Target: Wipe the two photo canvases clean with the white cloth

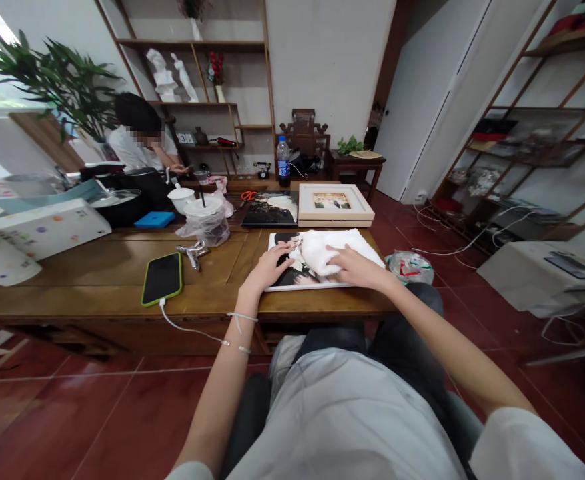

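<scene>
The left hand [271, 267], fingers spread, is touching a photo panel [302, 271] on the wooden table [212, 280]; the right hand [355, 266], partly open, is resting on white cloth [317, 252] atop it; a blue-capped bottle [283, 157] is holding dark liquid [284, 179]

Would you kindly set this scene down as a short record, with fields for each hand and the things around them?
Left hand: open, resting on the picture panel
Right hand: on the white cloth; grip unclear
White cloth: lies over part of the picture panel
Behind the panel: light-framed picture, dark picture
To the left: phone, white cable plugged in
Far side: another person
</scene>
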A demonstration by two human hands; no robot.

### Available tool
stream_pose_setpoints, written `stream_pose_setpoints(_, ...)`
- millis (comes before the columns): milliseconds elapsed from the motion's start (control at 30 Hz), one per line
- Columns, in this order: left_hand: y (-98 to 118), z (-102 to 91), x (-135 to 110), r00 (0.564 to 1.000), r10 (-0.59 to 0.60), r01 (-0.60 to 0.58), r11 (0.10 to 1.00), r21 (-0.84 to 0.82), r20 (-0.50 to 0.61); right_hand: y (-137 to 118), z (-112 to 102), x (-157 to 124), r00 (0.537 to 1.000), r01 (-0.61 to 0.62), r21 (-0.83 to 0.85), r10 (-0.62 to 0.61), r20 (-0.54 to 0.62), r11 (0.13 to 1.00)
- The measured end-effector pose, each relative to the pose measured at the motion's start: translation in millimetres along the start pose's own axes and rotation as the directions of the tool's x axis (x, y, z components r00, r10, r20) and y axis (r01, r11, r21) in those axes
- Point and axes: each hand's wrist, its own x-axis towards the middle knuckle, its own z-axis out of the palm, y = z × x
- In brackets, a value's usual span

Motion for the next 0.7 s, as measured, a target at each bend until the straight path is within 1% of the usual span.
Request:
stream_pose_setpoints(133, -1.6, 0.8, -0.8, 1.000, 0.005, -0.005, 1.000, -0.001, -0.011, -25.9, -11.1, -36.3, 0.993, 0.061, 0.026, -0.063, 0.102, 0.998)
stream_pose_setpoints(200, -1.9, 1.0, -1.0, 1.000, 0.004, -0.004, 1.000, -0.009, -0.015, -34.3, -14.8, -45.6, 0.988, 0.104, 0.029, -0.106, 0.112, 0.994)
stream_pose_setpoints(267, -1.8, 1.0, -0.9, 1.000, 0.006, -0.006, 1.000, -0.015, -0.019, -36.3, -16.2, -46.2, 0.987, 0.123, 0.029, -0.125, 0.102, 0.992)
stream_pose_setpoints(367, -1.0, 0.2, -0.5, 1.000, 0.011, -0.011, 1.000, -0.010, -0.014, -25.6, -14.6, -31.6, 0.990, 0.122, 0.041, -0.125, 0.064, 0.992)
stream_pose_setpoints(467, 0.1, -1.0, 0.2, 1.000, 0.014, -0.014, 1.000, -0.009, 0.000, -3.6, -9.8, -3.7, 0.992, 0.128, 0.047, -0.127, -0.018, 0.991)
stream_pose_setpoints(567, 0.8, -2.0, 0.6, 1.000, 0.003, -0.003, 1.000, -0.012, 0.005, 17.3, -4.2, 27.4, 0.990, 0.108, 0.035, -0.105, -0.091, 0.993)
stream_pose_setpoints(633, 0.8, -2.3, 0.7, 1.000, -0.004, 0.004, 1.000, -0.005, 0.009, 25.7, -1.2, 44.5, 0.989, 0.080, 0.023, -0.076, -0.125, 0.997)
stream_pose_setpoints(700, 0.5, -2.2, 0.4, 1.000, -0.006, 0.006, 1.000, 0.001, 0.011, 28.8, 0.6, 56.2, 0.986, 0.054, 0.012, -0.051, -0.158, 0.998)
